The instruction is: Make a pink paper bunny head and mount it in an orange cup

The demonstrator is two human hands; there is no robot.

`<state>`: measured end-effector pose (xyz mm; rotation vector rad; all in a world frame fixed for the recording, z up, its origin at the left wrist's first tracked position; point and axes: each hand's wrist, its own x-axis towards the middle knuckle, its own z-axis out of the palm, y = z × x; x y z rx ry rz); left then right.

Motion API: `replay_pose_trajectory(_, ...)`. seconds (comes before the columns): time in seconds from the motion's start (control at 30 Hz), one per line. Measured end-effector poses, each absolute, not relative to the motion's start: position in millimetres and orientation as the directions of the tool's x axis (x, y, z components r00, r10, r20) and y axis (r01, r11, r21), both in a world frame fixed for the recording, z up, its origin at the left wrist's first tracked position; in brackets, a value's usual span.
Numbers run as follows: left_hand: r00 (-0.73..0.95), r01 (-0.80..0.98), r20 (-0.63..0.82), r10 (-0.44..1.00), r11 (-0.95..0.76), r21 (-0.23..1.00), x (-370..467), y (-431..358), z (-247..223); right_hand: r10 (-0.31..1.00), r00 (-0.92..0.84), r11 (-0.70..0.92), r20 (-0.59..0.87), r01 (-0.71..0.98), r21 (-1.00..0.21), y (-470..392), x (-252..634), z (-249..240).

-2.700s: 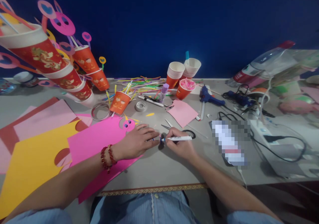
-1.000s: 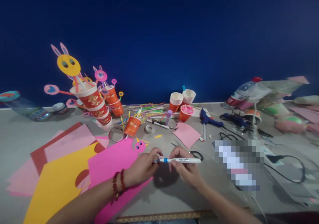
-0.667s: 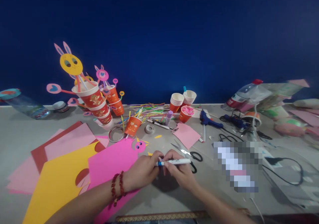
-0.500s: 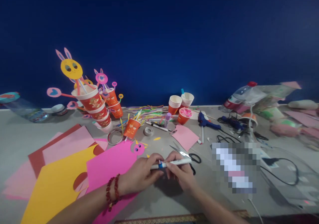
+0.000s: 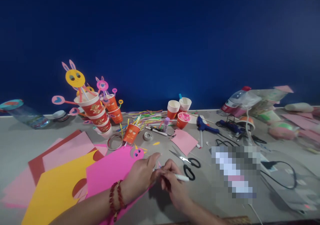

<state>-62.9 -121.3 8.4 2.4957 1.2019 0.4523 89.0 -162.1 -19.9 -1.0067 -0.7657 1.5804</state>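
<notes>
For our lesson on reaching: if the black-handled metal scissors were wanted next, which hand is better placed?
Probably the right hand: the black-handled metal scissors lie closer to it, handles on its side. It holds a slim white marker, which may need setting down first. The left hand is farther.

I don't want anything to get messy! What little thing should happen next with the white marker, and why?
Maybe the left hand could move aside a bit, to check whether the tip of the white marker is covered. The right hand holds the marker, but its front end is hidden between the hands. The bright pink sheet is close by, so a bare tip might mark it.
</notes>
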Motion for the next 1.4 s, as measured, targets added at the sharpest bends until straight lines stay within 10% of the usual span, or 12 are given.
replay_pose_trajectory(0.4, 0.618, 0.543, 0.153, 0.771, -0.559, 0.626, -50, -126, 13, 0.984, -0.026, -0.17, -0.174, -0.397, -0.902, -147, 108, -19)
replay_pose_trajectory(0.67, 0.76, 0.614, 0.165, 0.628, -0.778, 0.135, -52, -42, 12, 0.984, 0.079, -0.14, -0.159, -0.198, -0.97, -124, 143, -8)
replay_pose_trajectory(1.0, 0.768, 0.624, 0.177, 0.615, -0.782, 0.011, -55, 31, 2, 0.98, 0.196, -0.036, -0.031, 0.019, -0.999, -139, 192, -26)
replay_pose_trajectory(1.4, 0.756, 0.569, 0.164, 0.634, -0.76, 0.313, -79, -56, -6, 0.957, -0.21, 0.289, 0.2, 0.64, -0.712, -148, 180, -35)
